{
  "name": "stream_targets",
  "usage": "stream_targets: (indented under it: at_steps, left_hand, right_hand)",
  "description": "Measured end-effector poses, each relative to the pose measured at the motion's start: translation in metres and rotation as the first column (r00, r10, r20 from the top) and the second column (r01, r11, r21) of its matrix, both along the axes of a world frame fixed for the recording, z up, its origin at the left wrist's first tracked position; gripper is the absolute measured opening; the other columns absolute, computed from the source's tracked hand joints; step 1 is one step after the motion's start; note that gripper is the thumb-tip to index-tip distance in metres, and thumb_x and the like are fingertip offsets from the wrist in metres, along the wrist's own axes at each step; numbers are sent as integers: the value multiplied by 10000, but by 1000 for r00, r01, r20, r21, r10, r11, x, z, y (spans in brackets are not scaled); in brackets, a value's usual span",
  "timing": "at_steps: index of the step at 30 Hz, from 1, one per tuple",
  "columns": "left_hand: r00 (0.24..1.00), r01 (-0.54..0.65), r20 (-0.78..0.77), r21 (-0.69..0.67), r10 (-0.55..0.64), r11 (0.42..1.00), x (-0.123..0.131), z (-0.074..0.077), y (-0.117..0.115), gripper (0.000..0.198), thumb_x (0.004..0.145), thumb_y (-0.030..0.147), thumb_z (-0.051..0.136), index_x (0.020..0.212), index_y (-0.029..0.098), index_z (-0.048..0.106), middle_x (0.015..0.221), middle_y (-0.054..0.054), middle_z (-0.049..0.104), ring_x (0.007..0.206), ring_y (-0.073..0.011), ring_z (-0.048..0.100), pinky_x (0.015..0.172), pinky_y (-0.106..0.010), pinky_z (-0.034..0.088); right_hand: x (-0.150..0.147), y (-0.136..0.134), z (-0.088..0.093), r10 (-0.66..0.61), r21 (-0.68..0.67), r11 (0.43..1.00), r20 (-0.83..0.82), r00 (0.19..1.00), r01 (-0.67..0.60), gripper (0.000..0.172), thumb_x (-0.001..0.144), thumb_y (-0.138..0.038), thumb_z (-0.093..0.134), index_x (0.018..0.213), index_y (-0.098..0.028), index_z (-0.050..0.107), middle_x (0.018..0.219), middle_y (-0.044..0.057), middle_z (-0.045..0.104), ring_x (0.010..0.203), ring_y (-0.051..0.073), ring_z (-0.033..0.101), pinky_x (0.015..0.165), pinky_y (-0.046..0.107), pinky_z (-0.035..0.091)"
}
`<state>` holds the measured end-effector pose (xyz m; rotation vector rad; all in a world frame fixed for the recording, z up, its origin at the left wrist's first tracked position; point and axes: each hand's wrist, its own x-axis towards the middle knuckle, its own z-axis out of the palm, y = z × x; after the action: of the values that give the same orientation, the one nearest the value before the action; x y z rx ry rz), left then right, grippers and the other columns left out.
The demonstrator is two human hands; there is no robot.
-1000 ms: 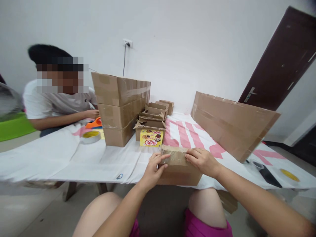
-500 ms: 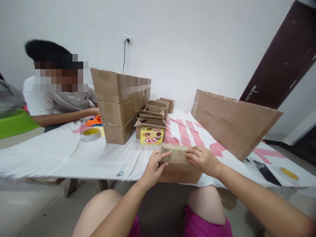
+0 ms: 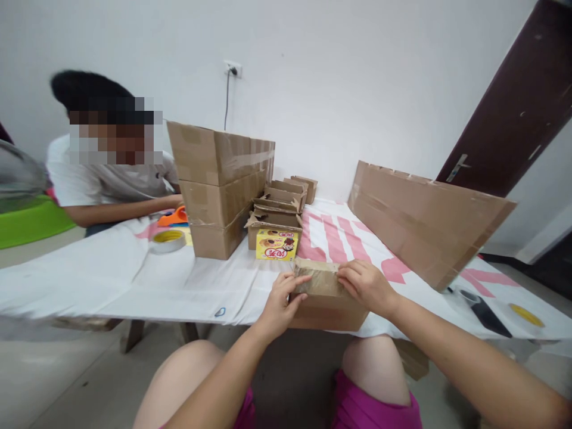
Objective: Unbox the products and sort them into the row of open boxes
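Observation:
A small brown cardboard box lies at the table's front edge, in front of my knees. Shiny clear tape runs across its upper face. My left hand grips the box's left end, thumb and index finger spread over its top. At the upper right edge, the fingers of my right hand are bunched together on the box; whether they also pinch the tape is hidden. Just beyond the box stands a yellow printed snack box, against a row of open cardboard boxes.
Stacked closed boxes rise at left, near a tape roll, an orange tape dispenser and a seated person. A large cardboard piece stands at right. Beyond it lie a black item and a yellow-cored roll.
The view has shifted slightly, so everything sits a little differently in the picture. My right hand's fingers have drawn slightly closer together at the box edge; my left hand keeps its hold.

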<state>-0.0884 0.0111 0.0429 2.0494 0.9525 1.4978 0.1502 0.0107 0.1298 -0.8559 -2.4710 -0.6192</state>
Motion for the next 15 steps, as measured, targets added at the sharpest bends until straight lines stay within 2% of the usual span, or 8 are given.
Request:
stream_targets:
  at_steps: [3, 8, 15]
  left_hand:
    - [1000, 21, -6, -17, -21, 1000, -1, 0, 0, 400, 831, 225, 574, 1227, 260, 616, 1012, -80, 619, 993, -228, 524, 889, -396, 459]
    - [999, 32, -7, -10, -32, 999, -1, -2, 1, 434, 843, 230, 563, 1276, 260, 580, 1084, -90, 620, 1035, -237, 508, 941, -423, 432]
    - [999, 35, -21, -8, -35, 999, -1, -3, 0, 435, 851, 228, 561, 1286, 247, 568, 1073, -95, 599, 1024, -231, 503, 913, -408, 443]
  right_hand:
    - [-4, 4, 1, -89, -132, 988, -111, 990, 74, 166, 905, -198, 549, 1053, -172, 620, 945, 88, 696, 879, 229, 617, 773, 372, 477]
    - [-14, 15, 1, -93, -308, 950, -153, 984, 42, 150, 855, -144, 603, 993, -183, 646, 920, 70, 697, 873, 219, 613, 787, 369, 485]
    - [-21, 19, 1, -62, -338, 941, -201, 978, -10, 131, 790, -68, 645, 839, -189, 645, 808, 37, 672, 793, 190, 581, 744, 328, 459]
